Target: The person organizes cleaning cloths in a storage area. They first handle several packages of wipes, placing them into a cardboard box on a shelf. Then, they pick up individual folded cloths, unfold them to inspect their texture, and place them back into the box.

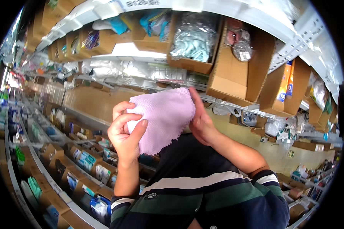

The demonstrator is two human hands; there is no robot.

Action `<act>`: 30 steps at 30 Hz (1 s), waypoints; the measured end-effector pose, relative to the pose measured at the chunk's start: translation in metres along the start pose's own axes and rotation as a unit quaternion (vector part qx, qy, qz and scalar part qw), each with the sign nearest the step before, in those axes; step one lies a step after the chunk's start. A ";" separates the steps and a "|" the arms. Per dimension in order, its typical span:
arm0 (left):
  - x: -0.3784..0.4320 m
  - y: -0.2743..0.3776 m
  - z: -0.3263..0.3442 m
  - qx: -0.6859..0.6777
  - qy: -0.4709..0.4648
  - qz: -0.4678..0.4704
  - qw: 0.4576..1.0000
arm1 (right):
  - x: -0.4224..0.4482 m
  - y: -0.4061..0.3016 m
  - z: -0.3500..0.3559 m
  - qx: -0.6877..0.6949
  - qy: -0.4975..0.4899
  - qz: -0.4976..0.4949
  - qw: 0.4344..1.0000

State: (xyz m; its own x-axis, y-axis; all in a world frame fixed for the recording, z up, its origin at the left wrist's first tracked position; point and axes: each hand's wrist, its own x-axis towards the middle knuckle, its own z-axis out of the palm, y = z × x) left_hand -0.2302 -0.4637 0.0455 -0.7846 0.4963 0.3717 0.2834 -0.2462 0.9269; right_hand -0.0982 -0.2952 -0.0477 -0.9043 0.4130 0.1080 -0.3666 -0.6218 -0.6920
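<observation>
A pale lilac cleaning cloth [166, 117] with zigzag-cut edges and a fine textured weave is held up before my chest. My left hand [126, 128] pinches its left side, the thumb in front and some fingers curled at the edge. Along the cloth's right edge lies my right hand [202, 123], its fingers stretched upward. Whether those fingers grip the cloth or only touch it is not clear, as part of the hand is hidden behind it.
Shelving surrounds me. Ahead, an open cardboard box [232, 74] holds wrapped round items, beside a box with bagged mint-green cloth [193, 45]. Another box [283, 88] has orange packets. At left stand rows of cardboard bins [57, 154]. Pale floor [240, 137] shows at right.
</observation>
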 end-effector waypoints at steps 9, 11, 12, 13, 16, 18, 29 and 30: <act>-0.021 -0.002 -0.029 0.215 -0.040 0.042 0.975 | 0.024 -0.035 0.025 -0.478 -0.049 -0.053 0.876; -0.020 0.002 -0.026 0.308 -0.068 0.028 0.949 | 0.023 -0.039 0.017 -0.545 -0.057 -0.105 0.830; -0.017 0.004 -0.021 0.379 -0.082 0.064 0.920 | 0.023 -0.043 0.014 -0.586 -0.068 -0.120 0.799; -0.019 0.001 -0.016 0.406 -0.092 0.048 0.908 | 0.024 -0.048 0.009 -0.625 -0.079 -0.135 0.765; -0.021 -0.015 -0.004 0.472 -0.142 0.047 0.869 | 0.016 -0.060 0.003 -0.728 -0.065 -0.134 0.670; -0.007 -0.002 0.006 0.480 -0.162 0.122 0.853 | 0.008 -0.071 0.005 -0.740 -0.039 -0.163 0.651; -0.009 -0.033 0.049 -0.174 -0.189 -0.288 0.923 | -0.030 -0.114 -0.012 -0.150 0.141 0.046 0.977; -0.006 -0.031 0.055 -0.163 -0.188 -0.289 0.925 | -0.032 -0.118 -0.013 -0.107 0.140 0.026 0.984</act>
State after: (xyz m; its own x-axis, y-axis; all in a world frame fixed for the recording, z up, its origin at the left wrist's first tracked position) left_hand -0.2038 -0.4133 0.0177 -0.4885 0.8626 -0.1314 -0.3515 -0.0567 0.9345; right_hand -0.0227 -0.2261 0.0214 -0.8132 0.5712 -0.1115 -0.2404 -0.5042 -0.8294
